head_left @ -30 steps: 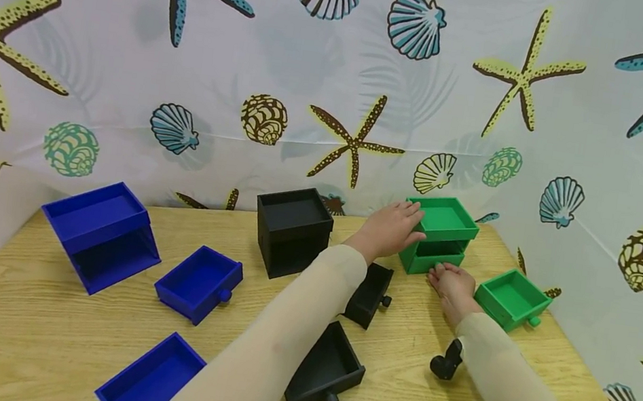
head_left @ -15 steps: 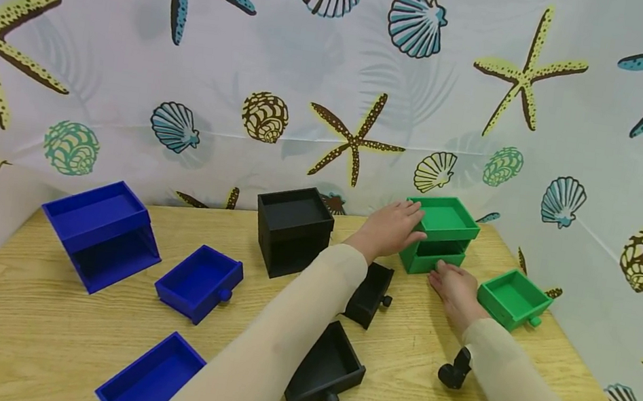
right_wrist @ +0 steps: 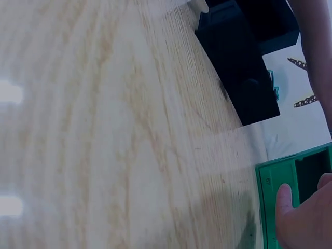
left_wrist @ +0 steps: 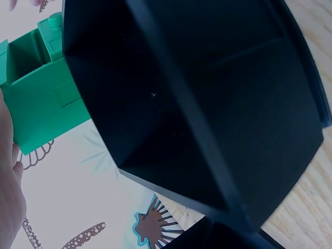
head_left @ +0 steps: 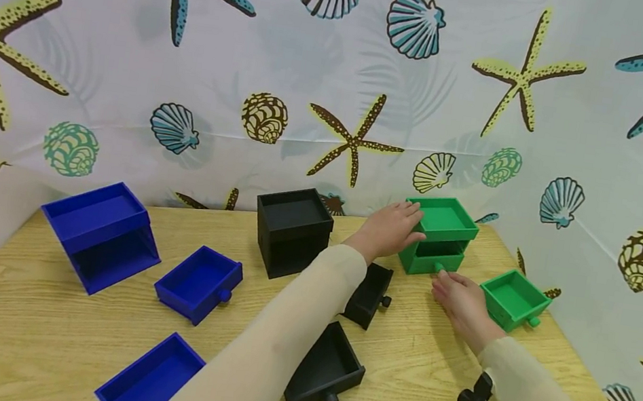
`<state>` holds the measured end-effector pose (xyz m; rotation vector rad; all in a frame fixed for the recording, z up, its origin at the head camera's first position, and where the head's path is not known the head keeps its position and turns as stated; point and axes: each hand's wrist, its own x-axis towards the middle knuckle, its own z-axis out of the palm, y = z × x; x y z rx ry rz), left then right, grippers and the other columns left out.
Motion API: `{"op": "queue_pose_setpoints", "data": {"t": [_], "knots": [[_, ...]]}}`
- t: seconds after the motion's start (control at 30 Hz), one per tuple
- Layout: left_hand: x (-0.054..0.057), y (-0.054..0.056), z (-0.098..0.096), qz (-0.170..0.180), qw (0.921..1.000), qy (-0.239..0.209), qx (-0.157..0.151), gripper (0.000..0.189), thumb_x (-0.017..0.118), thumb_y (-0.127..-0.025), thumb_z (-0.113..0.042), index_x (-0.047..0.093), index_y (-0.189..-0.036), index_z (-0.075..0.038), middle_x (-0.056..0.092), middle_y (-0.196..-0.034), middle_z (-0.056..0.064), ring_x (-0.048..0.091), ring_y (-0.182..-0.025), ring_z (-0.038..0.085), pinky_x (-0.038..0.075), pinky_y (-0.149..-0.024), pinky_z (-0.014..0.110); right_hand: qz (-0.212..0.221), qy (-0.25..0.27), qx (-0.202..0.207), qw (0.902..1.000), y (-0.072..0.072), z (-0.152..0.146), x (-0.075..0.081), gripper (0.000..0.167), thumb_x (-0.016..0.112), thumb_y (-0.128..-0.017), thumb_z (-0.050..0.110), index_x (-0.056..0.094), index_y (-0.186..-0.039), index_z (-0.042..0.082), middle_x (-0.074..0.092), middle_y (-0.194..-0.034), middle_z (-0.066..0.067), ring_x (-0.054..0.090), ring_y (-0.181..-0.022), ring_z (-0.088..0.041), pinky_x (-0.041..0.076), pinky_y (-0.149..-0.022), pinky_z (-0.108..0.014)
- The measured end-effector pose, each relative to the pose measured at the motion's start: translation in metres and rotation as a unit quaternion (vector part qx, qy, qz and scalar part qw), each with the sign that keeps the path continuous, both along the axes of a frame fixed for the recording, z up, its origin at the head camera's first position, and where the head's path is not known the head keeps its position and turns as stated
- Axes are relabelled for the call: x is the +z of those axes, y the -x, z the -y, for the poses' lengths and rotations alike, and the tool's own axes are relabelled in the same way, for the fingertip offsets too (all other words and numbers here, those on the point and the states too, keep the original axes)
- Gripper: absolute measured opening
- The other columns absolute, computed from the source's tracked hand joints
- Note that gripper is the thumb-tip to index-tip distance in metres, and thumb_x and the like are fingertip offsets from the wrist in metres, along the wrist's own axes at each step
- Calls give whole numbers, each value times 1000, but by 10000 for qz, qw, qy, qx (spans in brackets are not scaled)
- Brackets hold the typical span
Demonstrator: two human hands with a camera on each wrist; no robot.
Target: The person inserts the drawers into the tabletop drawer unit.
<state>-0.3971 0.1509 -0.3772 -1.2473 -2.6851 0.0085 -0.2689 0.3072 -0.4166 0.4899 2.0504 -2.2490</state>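
A green mini cabinet (head_left: 443, 219) stands at the back right, its upper slot open and a green drawer (head_left: 426, 263) in its lower slot. My left hand (head_left: 390, 229) rests against the cabinet's left side, fingers at the top rim and thumb towards the front. Just in front of the lower drawer's round knob (head_left: 439, 268) is my right hand (head_left: 463, 305), fingers mostly extended. In the right wrist view its thumb (right_wrist: 284, 198) overlaps the green front. A loose green drawer (head_left: 514, 297) lies right of this hand.
A black cabinet (head_left: 294, 218) stands at back centre, with two black drawers (head_left: 328, 369) before it, one partly behind my left sleeve. At left are a blue cabinet (head_left: 97, 213) and two blue drawers (head_left: 199, 279). Patterned cloth (head_left: 223, 63) hangs behind the table.
My right hand has drawn back slightly to the right and nearer, uncovering the lower drawer's knob. My left hand and the green cabinet have stayed in place.
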Motion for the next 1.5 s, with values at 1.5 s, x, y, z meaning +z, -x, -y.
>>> {"op": "queue_pose_setpoints", "data": {"t": [1.5], "knots": [[1,-2,3,-48,9998,200,25,62,35,-104,-47,32,-153,-9,27,-157,9,23,-144,20,16,-117,30,656,-722,-2152,9717,-75,-103,6,68,50,-99,31,21,-152,0,40,-129,-8,53,-97,-8,47,-92,-21]]}}
